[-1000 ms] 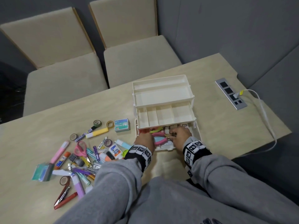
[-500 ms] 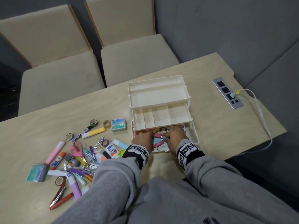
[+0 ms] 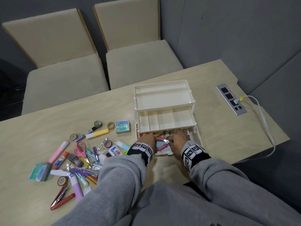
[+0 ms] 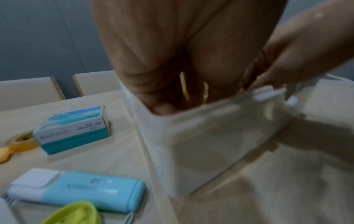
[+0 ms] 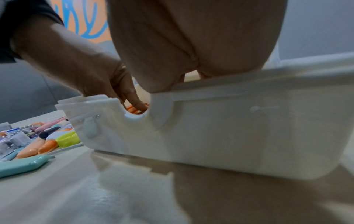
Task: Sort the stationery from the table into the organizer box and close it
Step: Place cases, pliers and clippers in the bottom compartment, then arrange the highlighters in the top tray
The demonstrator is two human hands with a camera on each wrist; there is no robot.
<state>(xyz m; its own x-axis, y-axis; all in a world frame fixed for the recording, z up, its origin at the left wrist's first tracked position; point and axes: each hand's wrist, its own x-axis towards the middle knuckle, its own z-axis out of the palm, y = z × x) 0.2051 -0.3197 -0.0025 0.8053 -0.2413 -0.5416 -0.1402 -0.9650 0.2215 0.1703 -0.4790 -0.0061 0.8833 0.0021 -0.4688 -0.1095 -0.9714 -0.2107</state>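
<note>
The white organizer box [image 3: 164, 101] stands open on the table, its upper trays swung back and bare. Both hands reach into the bottom compartment. My left hand [image 3: 146, 141] points its fingers down onto the items inside, as the right wrist view shows [image 5: 134, 103]. My right hand [image 3: 178, 140] pinches the metal end of pink-handled scissors [image 3: 160, 144] lying in the compartment. The box wall [image 5: 229, 128] hides the right fingertips in the right wrist view. Loose stationery lies left of the box: a staple box [image 3: 123, 126], a blue correction tape [image 4: 86, 191], a yellow highlighter [image 3: 97, 133] and tape rolls [image 3: 98, 124].
A pile of pens, clips, glue and another pair of pink scissors [image 3: 79, 150] covers the table's left front. A socket panel [image 3: 231, 99] with a white cable [image 3: 263, 121] sits at the right. Two beige chairs [image 3: 65, 79] stand behind the table.
Both hands have stayed inside the bottom compartment, shifting only slightly around the pink-handled scissors. The pile on the table is unchanged.
</note>
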